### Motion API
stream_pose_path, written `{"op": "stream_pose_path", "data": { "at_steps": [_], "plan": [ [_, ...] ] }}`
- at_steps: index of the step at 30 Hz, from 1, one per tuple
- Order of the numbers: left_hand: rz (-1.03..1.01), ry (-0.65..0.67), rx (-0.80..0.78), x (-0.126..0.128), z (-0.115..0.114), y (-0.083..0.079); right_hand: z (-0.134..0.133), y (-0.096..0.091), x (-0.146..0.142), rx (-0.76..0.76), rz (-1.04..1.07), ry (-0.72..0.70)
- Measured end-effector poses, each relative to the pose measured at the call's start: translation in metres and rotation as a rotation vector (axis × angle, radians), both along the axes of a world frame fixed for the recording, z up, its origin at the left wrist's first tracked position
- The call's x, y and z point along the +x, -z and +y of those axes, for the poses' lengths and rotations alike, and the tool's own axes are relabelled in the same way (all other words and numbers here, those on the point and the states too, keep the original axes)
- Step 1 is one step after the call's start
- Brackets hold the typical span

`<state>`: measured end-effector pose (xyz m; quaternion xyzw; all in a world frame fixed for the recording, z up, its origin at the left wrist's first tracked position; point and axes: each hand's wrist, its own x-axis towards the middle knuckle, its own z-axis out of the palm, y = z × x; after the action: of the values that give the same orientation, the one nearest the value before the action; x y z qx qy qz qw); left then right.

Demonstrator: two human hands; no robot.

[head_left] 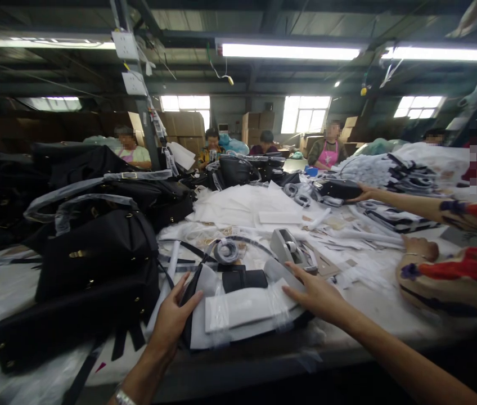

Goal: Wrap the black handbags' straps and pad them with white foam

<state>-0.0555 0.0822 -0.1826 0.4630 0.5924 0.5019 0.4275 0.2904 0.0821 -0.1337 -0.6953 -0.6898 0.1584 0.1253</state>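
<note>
In front of me a black handbag (301,322) lies on the table, with white foam sheets (238,309) and clear plastic wrap over it. My left hand (171,315) grips its left edge, thumb towards the foam and fingers apart. At the right edge my right hand (316,292) grips the bag the same way, its thumb over the padding. A dark flap or pocket (244,278) shows between the foam pieces. Just behind the bag are a wrapped coiled strap (226,251) and a grey tape dispenser (289,248).
Finished-looking black handbags (99,253) with wrapped handles are piled at left. White foam sheets (242,205) cover the table's middle. At right, a co-worker's hand (360,193) holds a black item (337,189); the other hand (419,248) rests nearby. Several people sit across the table.
</note>
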Motion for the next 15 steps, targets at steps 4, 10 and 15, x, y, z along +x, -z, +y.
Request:
{"op": "stream_pose_path", "data": {
  "at_steps": [4,10,15],
  "plan": [
    [0.030,-0.176,0.286,-0.004,-0.025,-0.035,0.002,0.000,-0.007,0.210,0.349,0.001],
    [0.316,-0.303,0.660,0.007,-0.060,-0.039,0.038,-0.001,-0.053,0.374,0.837,-0.242],
    [0.410,-0.169,0.501,-0.005,-0.068,-0.014,0.080,0.026,-0.052,0.350,0.814,-0.161]
  ]
}}
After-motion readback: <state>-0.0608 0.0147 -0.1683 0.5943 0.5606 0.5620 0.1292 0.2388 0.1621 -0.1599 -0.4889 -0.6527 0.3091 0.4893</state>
